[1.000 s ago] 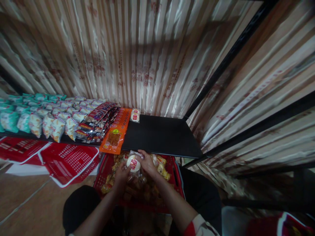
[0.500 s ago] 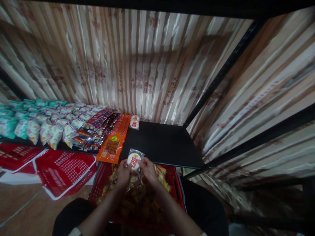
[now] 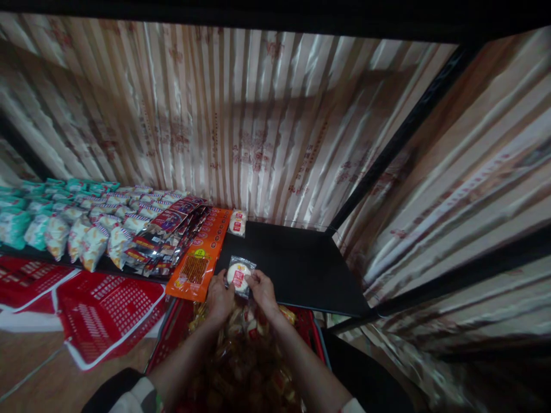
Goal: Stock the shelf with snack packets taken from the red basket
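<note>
Both my hands hold one small clear packet with a round white cake and a red label (image 3: pixel 239 274) over the front edge of the black shelf (image 3: pixel 297 267). My left hand (image 3: pixel 220 297) pinches its left side and my right hand (image 3: pixel 260 289) pinches its right side. A second packet of the same kind (image 3: pixel 237 223) lies at the back of the shelf by the curtain. Below my forearms stands a red basket (image 3: pixel 310 331) full of more wrapped snacks.
Left of the packet lie orange snack packs (image 3: pixel 198 259), dark foil packs (image 3: pixel 172 223) and rows of white and teal bags (image 3: pixel 73 223). Empty red baskets (image 3: pixel 103 304) lie on the floor at the left. A striped curtain (image 3: pixel 241 132) backs the shelf; a black post (image 3: pixel 387 155) rises at the right.
My hands have lifted the packet out of the red basket and forward, up to the front of the black shelf. The camera has moved closer to the shelf.
</note>
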The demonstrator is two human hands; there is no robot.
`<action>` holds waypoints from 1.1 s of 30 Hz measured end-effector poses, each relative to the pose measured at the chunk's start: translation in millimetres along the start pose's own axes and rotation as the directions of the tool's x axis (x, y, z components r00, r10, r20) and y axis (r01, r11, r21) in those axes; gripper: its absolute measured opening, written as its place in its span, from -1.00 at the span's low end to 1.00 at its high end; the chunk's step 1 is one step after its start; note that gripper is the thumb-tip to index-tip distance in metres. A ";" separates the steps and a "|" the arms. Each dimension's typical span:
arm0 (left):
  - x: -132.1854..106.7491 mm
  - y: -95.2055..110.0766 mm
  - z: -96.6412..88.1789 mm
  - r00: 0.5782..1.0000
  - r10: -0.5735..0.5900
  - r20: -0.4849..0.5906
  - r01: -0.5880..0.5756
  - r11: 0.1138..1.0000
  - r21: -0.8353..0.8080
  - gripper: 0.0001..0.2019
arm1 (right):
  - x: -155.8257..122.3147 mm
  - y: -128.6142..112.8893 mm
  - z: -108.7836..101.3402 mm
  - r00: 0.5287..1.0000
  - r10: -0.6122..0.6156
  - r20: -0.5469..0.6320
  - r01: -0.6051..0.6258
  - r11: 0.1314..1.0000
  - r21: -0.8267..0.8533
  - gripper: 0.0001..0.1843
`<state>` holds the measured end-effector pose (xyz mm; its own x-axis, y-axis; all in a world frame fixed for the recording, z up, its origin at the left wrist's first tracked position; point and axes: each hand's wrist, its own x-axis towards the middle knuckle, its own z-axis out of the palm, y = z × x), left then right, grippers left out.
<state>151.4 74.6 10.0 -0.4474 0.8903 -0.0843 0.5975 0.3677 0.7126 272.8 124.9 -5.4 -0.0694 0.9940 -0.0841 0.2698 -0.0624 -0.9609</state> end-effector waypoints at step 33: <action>64.4 23.0 46.8 0.971 0.238 0.030 -0.239 0.948 0.211 -0.40 | 109.1 -2.6 23.1 0.985 -0.032 -0.172 -0.020 0.956 -0.293 -0.72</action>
<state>167.5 153.0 -11.6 -0.2725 0.9598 0.0668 0.8135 0.1928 0.5486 242.4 231.4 -18.1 0.0886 0.9961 -0.0064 0.5410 -0.0535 -0.8393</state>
